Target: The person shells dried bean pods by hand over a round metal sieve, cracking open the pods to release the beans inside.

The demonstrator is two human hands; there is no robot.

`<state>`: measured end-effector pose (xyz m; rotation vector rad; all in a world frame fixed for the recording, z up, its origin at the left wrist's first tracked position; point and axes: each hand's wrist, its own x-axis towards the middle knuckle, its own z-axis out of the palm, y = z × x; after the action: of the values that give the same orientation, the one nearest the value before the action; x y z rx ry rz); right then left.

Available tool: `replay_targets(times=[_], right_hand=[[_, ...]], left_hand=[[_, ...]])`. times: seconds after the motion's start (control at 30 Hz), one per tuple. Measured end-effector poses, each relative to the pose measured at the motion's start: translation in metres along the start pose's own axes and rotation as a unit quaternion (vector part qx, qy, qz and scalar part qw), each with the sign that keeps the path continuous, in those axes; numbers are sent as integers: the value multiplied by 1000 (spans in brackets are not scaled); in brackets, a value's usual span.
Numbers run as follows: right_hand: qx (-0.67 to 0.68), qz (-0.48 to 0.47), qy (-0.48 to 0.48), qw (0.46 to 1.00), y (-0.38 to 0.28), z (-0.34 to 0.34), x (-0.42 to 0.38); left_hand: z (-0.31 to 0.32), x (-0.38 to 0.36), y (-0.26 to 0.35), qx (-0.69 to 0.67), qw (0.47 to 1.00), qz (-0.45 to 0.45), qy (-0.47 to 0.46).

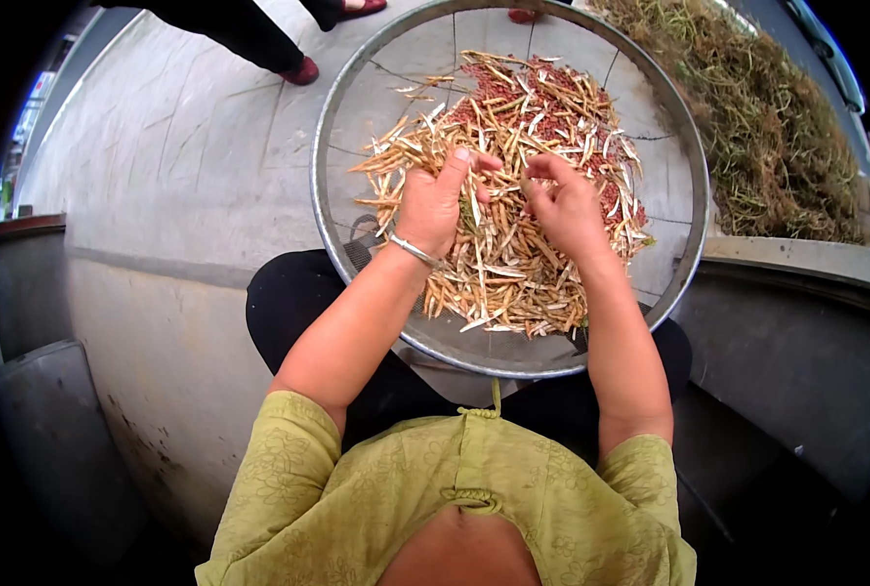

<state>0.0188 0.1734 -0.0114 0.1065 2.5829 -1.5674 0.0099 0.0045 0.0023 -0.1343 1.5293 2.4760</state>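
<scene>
A big round sieve (494,369) with a metal rim and see-through mesh rests across my lap. Dry tan bean pods (513,283) cover much of its middle, some split and showing pale insides. Small red beans (542,83) lie among them, thickest towards the far side. My left hand (433,207), with a bracelet at the wrist, is closed over the pods with its thumb up; its fingers curl around some bean pods, partly hidden. Facing it, my right hand (564,207) is pinched above the pile, and what is between its fingertips is too small to make out.
A heap of dried plants (777,127) lies on the right beyond the sieve. Another person's legs in dark trousers (230,34) and red shoes (301,71) are at the upper left on the pale paved floor (162,176). Dark bench-like surfaces (787,342) flank me.
</scene>
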Motion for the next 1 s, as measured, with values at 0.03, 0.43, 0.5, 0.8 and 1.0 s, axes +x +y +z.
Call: replay_targets(times=[0.03, 0.43, 0.5, 0.8, 1.0], right_hand=[[-118, -35, -2, 992, 1, 4, -2], [-89, -5, 10, 996, -1, 4, -7], [-7, 67, 3, 998, -4, -9, -8], [220, 97, -99, 966, -11, -14, -26], [156, 89, -87, 980, -24, -10, -31]], left_hand=[[-1, -1, -1, -1, 1000, 2, 2], [0, 3, -3, -77, 996, 40, 26], [1, 2, -2, -25, 999, 12, 21], [6, 0, -13, 98, 988, -94, -78], [7, -4, -14, 89, 989, -76, -90]])
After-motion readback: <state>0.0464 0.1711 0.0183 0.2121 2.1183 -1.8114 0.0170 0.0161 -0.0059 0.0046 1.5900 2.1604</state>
